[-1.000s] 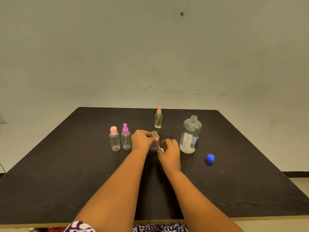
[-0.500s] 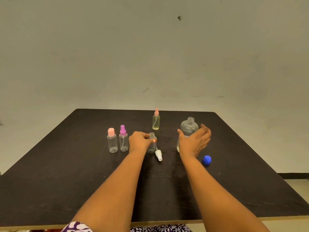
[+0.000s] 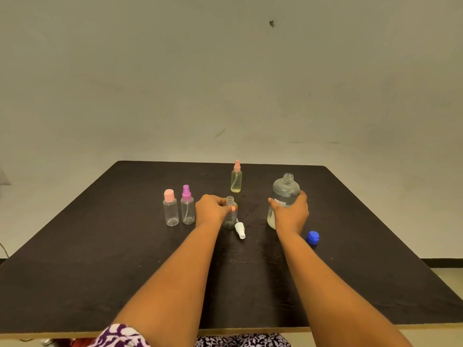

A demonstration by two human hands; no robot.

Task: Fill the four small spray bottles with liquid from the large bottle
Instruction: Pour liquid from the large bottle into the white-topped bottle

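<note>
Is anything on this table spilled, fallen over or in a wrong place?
No spill shows. Only two loose closures lie on the table: a white spray top on its side beside the open small bottle, and a blue cap right of the large bottle. All bottles stand upright.

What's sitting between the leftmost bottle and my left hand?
Only the purple-topped spray bottle, standing upright; the head view shows it.

Light was dim and flat, tinting the wall [image 3: 225, 71] greenish-yellow. Shadows on the dark tabletop [image 3: 75, 271] were faint and soft. The large bottle [image 3: 285, 191] in my right grip [image 3: 292, 215] showed a weak sheen; the clear uncapped bottle [image 3: 229, 221] in my left grip [image 3: 211, 209] nearly vanished. The wide lens splayed the tabletop's edges.
</note>
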